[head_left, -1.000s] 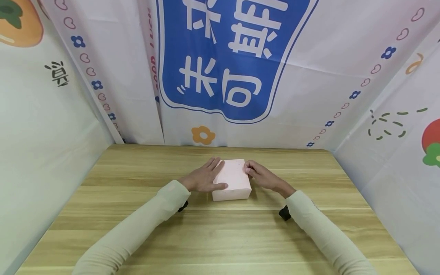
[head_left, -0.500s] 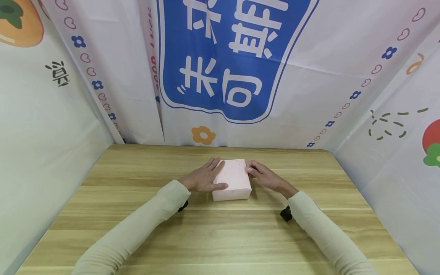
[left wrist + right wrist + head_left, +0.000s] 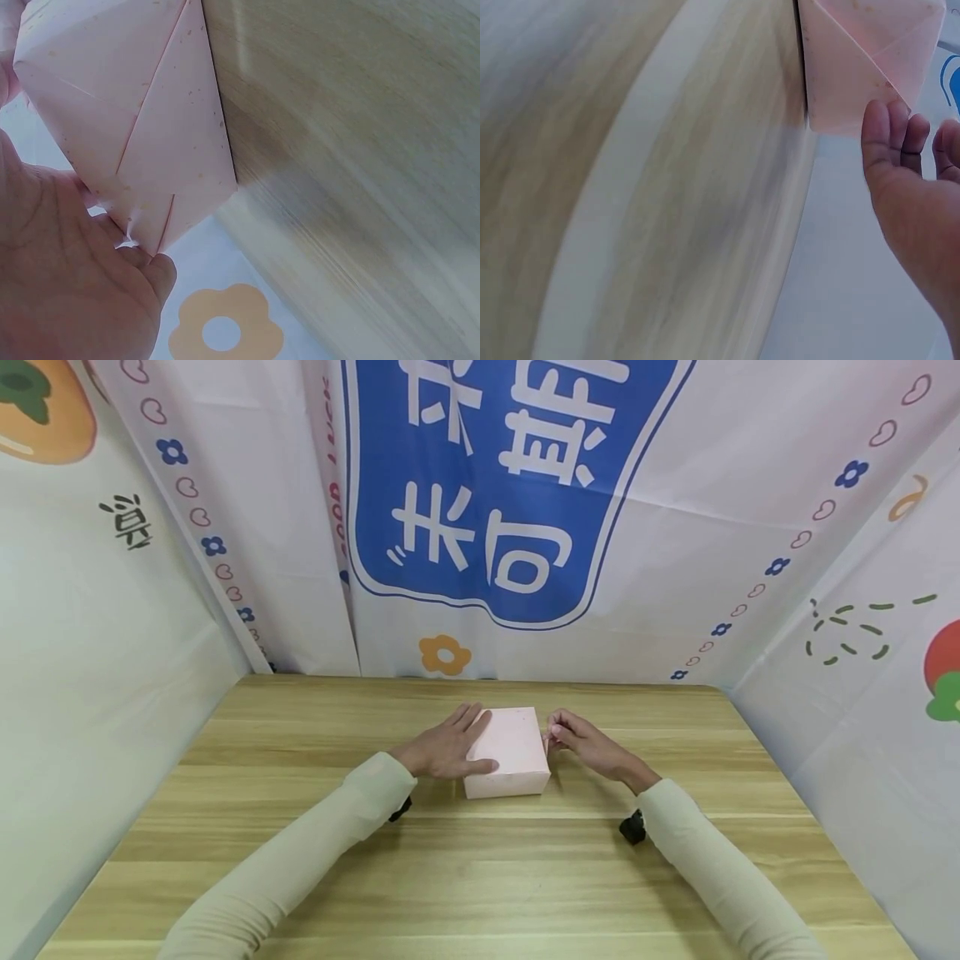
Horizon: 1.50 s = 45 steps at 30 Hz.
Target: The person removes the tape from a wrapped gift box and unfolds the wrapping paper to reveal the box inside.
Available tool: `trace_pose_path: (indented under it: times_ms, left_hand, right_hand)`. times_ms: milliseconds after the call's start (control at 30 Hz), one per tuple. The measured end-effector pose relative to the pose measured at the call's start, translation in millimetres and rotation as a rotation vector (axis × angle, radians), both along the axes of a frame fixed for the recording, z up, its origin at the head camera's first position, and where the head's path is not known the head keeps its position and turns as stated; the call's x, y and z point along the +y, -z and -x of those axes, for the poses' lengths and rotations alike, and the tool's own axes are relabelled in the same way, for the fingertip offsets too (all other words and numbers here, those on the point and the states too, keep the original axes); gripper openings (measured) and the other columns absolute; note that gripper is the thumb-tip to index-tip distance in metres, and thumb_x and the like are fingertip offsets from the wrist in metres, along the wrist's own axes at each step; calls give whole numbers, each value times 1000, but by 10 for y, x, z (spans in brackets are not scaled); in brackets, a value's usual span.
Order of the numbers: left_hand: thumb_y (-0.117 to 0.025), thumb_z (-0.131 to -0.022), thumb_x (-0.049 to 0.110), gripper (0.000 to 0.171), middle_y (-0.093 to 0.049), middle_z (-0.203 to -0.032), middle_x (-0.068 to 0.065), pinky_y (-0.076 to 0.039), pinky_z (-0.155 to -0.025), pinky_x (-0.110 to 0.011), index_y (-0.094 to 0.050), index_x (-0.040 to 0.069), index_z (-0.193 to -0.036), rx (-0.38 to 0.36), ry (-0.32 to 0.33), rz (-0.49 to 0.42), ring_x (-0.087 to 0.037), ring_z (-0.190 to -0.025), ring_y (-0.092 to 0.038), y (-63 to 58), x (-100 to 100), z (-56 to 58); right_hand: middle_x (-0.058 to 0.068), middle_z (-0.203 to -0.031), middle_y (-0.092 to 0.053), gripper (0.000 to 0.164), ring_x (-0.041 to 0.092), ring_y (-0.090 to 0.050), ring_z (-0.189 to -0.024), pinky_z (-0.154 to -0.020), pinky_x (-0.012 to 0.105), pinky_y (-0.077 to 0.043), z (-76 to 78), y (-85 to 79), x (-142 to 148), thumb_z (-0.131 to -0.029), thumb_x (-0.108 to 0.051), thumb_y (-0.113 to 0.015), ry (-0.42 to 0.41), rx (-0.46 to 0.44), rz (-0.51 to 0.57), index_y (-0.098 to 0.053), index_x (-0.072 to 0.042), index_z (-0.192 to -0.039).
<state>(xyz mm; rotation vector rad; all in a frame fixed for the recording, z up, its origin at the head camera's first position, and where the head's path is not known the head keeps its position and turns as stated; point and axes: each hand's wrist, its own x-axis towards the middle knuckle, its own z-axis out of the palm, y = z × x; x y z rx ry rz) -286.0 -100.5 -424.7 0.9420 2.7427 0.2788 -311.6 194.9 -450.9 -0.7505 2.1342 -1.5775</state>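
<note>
A box wrapped in pale pink speckled paper (image 3: 512, 740) sits on the wooden table toward its far side. My left hand (image 3: 444, 748) rests on the box's left part with fingers spread, the thumb near the front edge. On the opposite side, my right hand (image 3: 588, 748) pinches a paper flap (image 3: 547, 740) that stands slightly away from the box. In the right wrist view, folded triangular paper (image 3: 847, 79) shows at that end, with my fingertips at its edge. The left wrist view shows another folded end (image 3: 176, 112) with crossing creases. What lies inside the paper is hidden.
The wooden table (image 3: 480, 877) meets a white printed cloth backdrop (image 3: 637, 568) behind the box. Similar cloth walls (image 3: 112, 635) stand at both sides. A small black device (image 3: 633, 827) sits under the right wrist.
My right hand has shifted a little to the right, away from the box's top edge, drawing the flap outward. My left hand and the box have stayed in place.
</note>
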Motion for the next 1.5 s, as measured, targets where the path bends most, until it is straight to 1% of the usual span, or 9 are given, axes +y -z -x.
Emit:
trace_pose_path:
  times_ms: [233, 333, 467, 633, 800, 1000, 1233, 1367, 1500]
  left_hand:
    - [-41, -97, 61, 92, 4, -165, -20, -12, -125, -47, -5, 2, -158, -1, -1, -5, -37, -153, 3, -14, -6, -14]
    - [-41, -97, 61, 92, 4, -165, -20, -12, -125, -47, -5, 2, -158, -5, -1, -7, -37, -153, 3, -13, -8, -18]
    - [-41, -97, 62, 92, 6, -164, -19, -11, -125, -47, -3, 2, -158, -20, -4, -11, -37, -153, 5, -10, -3, -28]
    - [-41, -98, 61, 92, 4, -164, -22, -12, -125, -47, -4, 2, -158, 0, -22, -7, -38, -153, 4, -7, 19, -52]
    - [-38, -96, 67, 95, 0, -164, -22, -15, -124, -46, -7, 2, -158, 41, -86, 22, -38, -153, -1, 10, 77, -94]
    - [-33, -95, 71, 97, -8, -163, -25, -12, -125, -44, -12, -1, -157, 83, -208, 74, -39, -152, -8, 0, 190, -198]
    - [-31, -94, 73, 100, -16, -161, -28, -18, -124, -48, -16, -4, -155, 142, -287, 92, -42, -150, -17, 21, 273, -330]
    - [-31, -97, 69, 96, -13, -162, -28, -16, -124, -48, -14, -6, -155, 125, -249, 95, -41, -151, -14, 6, 234, -321]
    - [-32, -99, 64, 91, -8, -164, -23, -11, -126, -44, -11, -4, -156, 110, -121, 115, -35, -153, -7, -75, 175, -251]
  right_hand:
    - [25, -117, -45, 34, 21, -54, -102, -99, 52, -45, -26, -55, 56, -107, -20, -41, 123, 27, -10, -40, 9, -125]
    - [21, -116, -46, 34, 27, -53, -104, -99, 55, -45, -39, -75, 64, -106, -19, -43, 195, 52, 15, -40, 4, -131]
    - [11, -110, -53, 32, 26, -55, -98, -91, 44, -51, -74, -115, 45, -105, -18, -48, 294, 128, 6, -48, 1, -131]
    - [15, -99, -64, 22, 21, -59, -81, -66, 24, -50, -174, -210, -77, -100, -19, -58, 380, 287, -140, -64, -5, -115]
    - [14, -101, -71, 33, 22, -68, -87, -72, 28, -58, -348, -301, -261, -97, -19, -64, 363, 391, -323, -62, 1, -122]
    - [24, -118, -68, 53, 35, -69, -106, -85, 42, -59, -476, -268, -430, -97, -27, -63, 336, 327, -467, -53, 8, -135]
    - [21, -126, -66, 46, 33, -65, -115, -89, 40, -58, -423, -178, -470, -94, -23, -67, 401, 218, -420, -60, 2, -132]
    - [19, -129, -64, 46, 31, -64, -118, -88, 36, -58, -360, -183, -452, -93, -22, -69, 387, 116, -372, -61, 0, -132]
    - [20, -131, -63, 46, 30, -64, -118, -87, 33, -58, -284, -202, -398, -93, -20, -69, 330, 52, -332, -59, 1, -134]
